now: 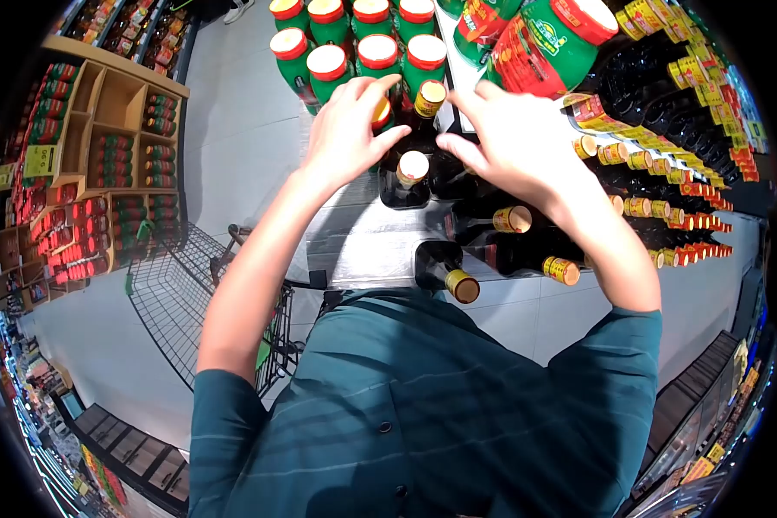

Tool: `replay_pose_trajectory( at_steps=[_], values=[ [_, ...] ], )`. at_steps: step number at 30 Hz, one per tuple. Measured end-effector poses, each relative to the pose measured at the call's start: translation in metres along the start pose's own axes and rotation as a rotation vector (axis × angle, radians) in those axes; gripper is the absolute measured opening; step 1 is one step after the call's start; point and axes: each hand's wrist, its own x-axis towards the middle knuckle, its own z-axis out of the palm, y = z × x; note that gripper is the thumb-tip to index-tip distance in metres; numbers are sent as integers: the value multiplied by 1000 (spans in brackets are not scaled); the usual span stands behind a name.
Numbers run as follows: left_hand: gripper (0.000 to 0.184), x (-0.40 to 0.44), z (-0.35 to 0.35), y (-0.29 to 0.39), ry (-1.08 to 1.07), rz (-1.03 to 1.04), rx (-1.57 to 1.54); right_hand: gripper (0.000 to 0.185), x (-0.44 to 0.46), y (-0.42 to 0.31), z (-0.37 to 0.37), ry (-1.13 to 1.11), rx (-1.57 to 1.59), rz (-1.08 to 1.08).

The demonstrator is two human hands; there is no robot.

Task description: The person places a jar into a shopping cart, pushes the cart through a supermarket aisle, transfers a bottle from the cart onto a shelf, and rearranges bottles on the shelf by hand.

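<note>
My left hand [347, 128] is over the display stand, thumb and fingers spread. Between them shows the red-rimmed cap of a green jar [381, 115]; whether I touch it is unclear. My right hand [514, 138] reaches in from the other side, fingers apart and curved, with nothing visible in its grasp. Between both hands stands a dark bottle with a yellow cap [430, 97]. Closer to me is another dark bottle with a pale cap [412, 168]. More dark bottles lean outward beneath my right forearm, among them a gold-capped one [462, 286].
Rows of green jars with red-rimmed lids [378, 53] stand beyond my hands. A large green-and-red container [548, 47] is at upper right, above ranks of dark bottles [647, 160]. A wire shopping cart [177, 298] is at my left, near wooden shelves [119, 99].
</note>
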Motion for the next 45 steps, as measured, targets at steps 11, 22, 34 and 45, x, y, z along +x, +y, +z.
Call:
replay_pose_trajectory(
  at_steps=[11,22,34,45],
  values=[
    [60,-16,22,-10,129,-289,-268,35,78,11,70,-89,104,-31],
    [59,-35,3,-13,147,-377,-232,33,79,-10,79,15,158,-42],
    [69,-37,7,-15,143,-297,-171,42,48,-13,28,-86,63,-27],
    [76,-101,19,4,446,-284,-144,30,-13,10,23,-437,-81,-33]
  ],
)
